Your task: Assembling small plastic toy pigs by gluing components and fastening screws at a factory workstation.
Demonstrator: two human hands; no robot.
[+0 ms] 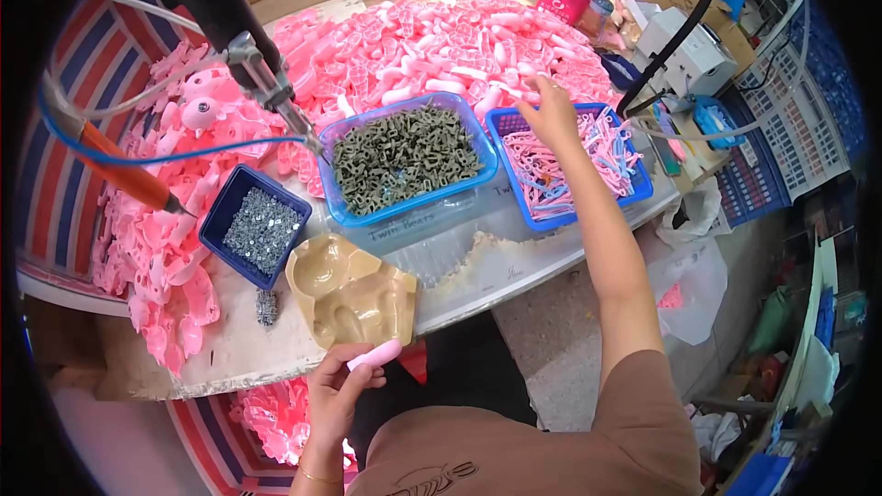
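Observation:
My left hand (pixel 334 390), at the table's near edge, is closed around a smooth, rounded pink plastic piece (pixel 375 355). Just beyond it lies a tan moulded fixture (pixel 352 289) with hollowed recesses. My right arm stretches forward across a blue basket (pixel 560 217) of pink, lilac and blue slender plastic parts. Above the basket's far left rim, my right hand (pixel 552 115) has its thumb and fingers apart, close to the heap of pink plastic pieces (pixel 441 41). Nothing shows between those fingers.
A clear blue tub (pixel 409 161) holds small dark-green parts. Beside it, a navy bin (pixel 262 230) contains small screws or metal bits. A powered screwdriver (pixel 129 170) with an orange body and a metal-tipped tool (pixel 266 73) hang at left. Pink shells (pixel 197 285) pile up there.

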